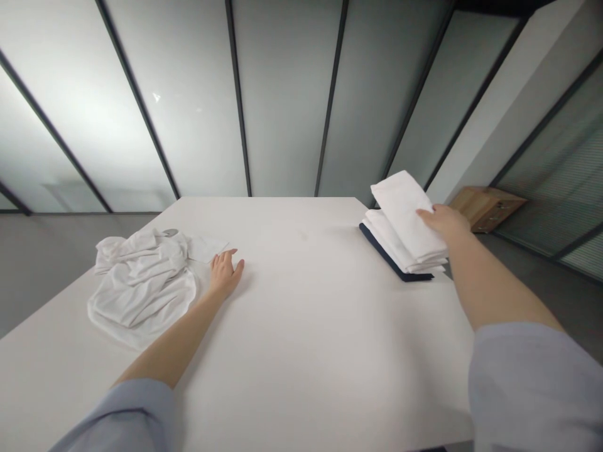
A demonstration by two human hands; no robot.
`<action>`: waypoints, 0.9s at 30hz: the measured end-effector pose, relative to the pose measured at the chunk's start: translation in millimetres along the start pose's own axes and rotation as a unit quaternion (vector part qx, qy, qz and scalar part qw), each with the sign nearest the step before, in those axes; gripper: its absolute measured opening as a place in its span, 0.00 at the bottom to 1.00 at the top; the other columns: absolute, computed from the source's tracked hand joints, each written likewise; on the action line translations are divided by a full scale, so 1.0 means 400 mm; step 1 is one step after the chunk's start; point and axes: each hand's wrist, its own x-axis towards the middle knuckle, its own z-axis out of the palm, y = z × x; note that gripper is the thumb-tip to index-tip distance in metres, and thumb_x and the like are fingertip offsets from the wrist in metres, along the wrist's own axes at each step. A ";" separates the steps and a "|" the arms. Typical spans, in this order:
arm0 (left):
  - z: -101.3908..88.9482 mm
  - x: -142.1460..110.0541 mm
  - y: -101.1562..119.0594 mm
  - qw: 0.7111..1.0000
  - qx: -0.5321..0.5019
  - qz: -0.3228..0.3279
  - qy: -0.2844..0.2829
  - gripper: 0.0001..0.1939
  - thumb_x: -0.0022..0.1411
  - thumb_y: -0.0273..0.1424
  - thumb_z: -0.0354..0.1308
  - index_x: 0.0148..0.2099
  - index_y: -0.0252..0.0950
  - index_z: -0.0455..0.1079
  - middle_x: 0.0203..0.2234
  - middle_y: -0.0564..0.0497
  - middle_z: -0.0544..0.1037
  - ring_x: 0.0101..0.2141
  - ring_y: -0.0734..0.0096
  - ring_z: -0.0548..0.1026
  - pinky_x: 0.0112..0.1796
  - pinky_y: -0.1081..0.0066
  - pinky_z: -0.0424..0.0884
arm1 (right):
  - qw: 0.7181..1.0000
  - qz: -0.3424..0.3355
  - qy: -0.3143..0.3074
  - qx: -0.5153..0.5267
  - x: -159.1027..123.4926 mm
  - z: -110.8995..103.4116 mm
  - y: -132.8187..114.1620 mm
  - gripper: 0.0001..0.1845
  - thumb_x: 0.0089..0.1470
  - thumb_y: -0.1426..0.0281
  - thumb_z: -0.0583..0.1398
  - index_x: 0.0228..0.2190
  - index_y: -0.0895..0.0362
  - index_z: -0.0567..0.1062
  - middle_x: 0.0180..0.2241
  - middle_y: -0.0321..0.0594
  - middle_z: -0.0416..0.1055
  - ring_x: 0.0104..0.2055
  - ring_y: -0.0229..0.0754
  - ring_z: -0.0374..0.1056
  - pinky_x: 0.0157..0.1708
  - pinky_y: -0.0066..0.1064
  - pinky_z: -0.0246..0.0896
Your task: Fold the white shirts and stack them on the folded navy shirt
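At the table's right edge my right hand (443, 221) grips the side of a folded white cloth (406, 207), thumb on top. The far end of this cloth is tilted up, while its near end meets a stack of folded white cloths (384, 233). Under the stack lies a dark navy folded cloth (393, 262). On the left, my left hand (226, 271) hovers at or just over the table with its fingers apart and holds nothing. Beside it is a crumpled white garment (146, 282), with a flat white piece (205, 248) sticking out by my fingers.
The white table (301, 351) spreads between both arms. A small grey round thing (170, 233) lies on the crumpled garment. Beyond the table stands a frosted glass wall (287, 94) with dark frames. A wooden cabinet (487, 207) is on the floor at right.
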 end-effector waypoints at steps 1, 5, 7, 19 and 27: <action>-0.001 -0.001 0.001 1.000 0.004 -0.001 0.000 0.19 0.62 0.37 0.49 0.54 0.35 0.62 0.50 0.39 0.73 0.54 0.54 0.68 0.60 0.51 0.54 | 0.999 0.028 -0.033 -0.005 0.008 0.025 0.006 0.32 0.60 0.54 0.53 0.55 0.66 0.69 0.52 0.70 0.65 0.52 0.62 0.64 0.44 0.49 0.56; -0.002 -0.004 0.008 1.000 0.024 0.001 -0.002 0.21 0.61 0.36 0.50 0.55 0.34 0.62 0.50 0.39 0.72 0.55 0.53 0.67 0.60 0.52 0.53 | 0.992 0.077 -0.098 0.010 -0.001 0.138 0.023 0.35 0.59 0.55 0.54 0.60 0.63 0.63 0.56 0.67 0.62 0.55 0.63 0.62 0.47 0.51 0.57; -0.002 -0.004 0.012 0.999 0.031 0.005 -0.011 0.22 0.61 0.35 0.51 0.55 0.34 0.62 0.51 0.39 0.72 0.55 0.54 0.67 0.59 0.52 0.53 | 0.994 0.068 -0.083 0.020 -0.012 0.174 0.033 0.35 0.59 0.55 0.53 0.61 0.65 0.62 0.55 0.67 0.63 0.54 0.64 0.63 0.45 0.50 0.59; -0.012 -0.008 0.040 0.979 0.132 0.035 -0.152 0.19 0.61 0.35 0.50 0.52 0.36 0.70 0.49 0.41 0.73 0.52 0.53 0.68 0.53 0.57 0.61 | 0.971 -0.079 0.211 0.078 -0.118 0.206 -0.087 0.27 0.56 0.64 0.54 0.54 0.65 0.66 0.52 0.61 0.65 0.53 0.60 0.58 0.48 0.48 0.52; -0.091 0.049 -0.055 0.949 0.283 -0.074 -0.119 0.34 0.57 0.42 0.52 0.63 0.32 0.60 0.63 0.34 0.57 0.64 0.43 0.48 0.59 0.41 0.38 | 0.930 -0.271 0.177 0.172 -0.264 0.326 -0.265 0.18 0.55 0.66 0.52 0.43 0.59 0.74 0.47 0.51 0.70 0.48 0.54 0.63 0.48 0.44 0.54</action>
